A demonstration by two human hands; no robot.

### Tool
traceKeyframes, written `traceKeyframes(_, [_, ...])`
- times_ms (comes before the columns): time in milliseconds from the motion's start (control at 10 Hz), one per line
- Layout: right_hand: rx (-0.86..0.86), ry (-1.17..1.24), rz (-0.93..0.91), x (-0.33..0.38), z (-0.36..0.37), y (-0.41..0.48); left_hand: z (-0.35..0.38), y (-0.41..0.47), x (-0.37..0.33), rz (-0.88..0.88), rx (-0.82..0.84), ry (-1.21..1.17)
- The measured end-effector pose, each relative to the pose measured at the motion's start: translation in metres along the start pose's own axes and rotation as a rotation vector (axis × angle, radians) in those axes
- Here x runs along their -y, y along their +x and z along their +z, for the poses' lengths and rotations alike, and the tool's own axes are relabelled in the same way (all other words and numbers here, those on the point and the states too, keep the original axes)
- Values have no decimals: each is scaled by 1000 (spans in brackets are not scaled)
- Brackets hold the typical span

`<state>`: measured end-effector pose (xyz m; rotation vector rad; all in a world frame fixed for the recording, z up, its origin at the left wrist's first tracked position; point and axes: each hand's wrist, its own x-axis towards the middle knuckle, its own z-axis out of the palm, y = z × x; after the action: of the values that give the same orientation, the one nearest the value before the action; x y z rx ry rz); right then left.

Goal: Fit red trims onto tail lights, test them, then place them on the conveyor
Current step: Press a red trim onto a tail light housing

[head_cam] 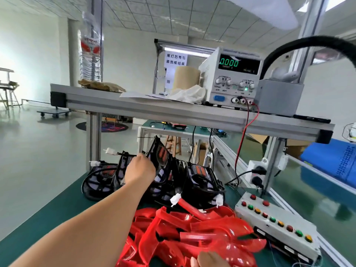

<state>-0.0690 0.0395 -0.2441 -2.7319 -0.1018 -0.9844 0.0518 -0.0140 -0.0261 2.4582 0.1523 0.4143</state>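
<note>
The lifted tail light [161, 154] is standing nearly upright, long axis pointing up and away, at the far end of the surface [73, 201], and the left hand [139, 169] is gripping its near edge. Roughly four more tail lights [200, 176] are lying overlapped around it. The right hand [210, 260], well apart and closer in, is touching the red trims [192, 228], a pile too tangled to count; I cannot tell whether it is gripping one.
</note>
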Motion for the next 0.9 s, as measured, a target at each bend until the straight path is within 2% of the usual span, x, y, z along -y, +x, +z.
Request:
traceKeyframes(100, [313, -15, 1, -167, -83, -89, -17, 2, 4, -4, -71, -149])
traceKeyframes(200, [703, 2, -187, -159, -154, 1, -37, -16, 9, -12, -123, -411])
traceKeyframes(300, [254, 162, 66, -160, -211, 9, -48, -59, 20, -73, -93, -654])
traceKeyframes(400, [70, 381, 184, -154, -232, 7, -45, -121, 30, -76, -94, -766])
traceKeyframes(500, [-20, 758, 316, -138, -251, 15, -41, -178, 32, -29, -66, -887])
traceKeyframes(600, [-35, 998, 417, -125, -253, 18, -35, -220, 43, -8, 29, -850])
traceKeyframes(700, [-61, 978, 504, -128, -238, 5, -37, -243, 58, 31, 220, -873])
traceKeyframes(800, [-57, 976, 525, -134, -237, -10, -54, -232, 66, -72, 463, -971])
traceKeyframes(900, [90, 989, 389, -137, -252, -9, -82, -200, 68, -253, 574, -1134])
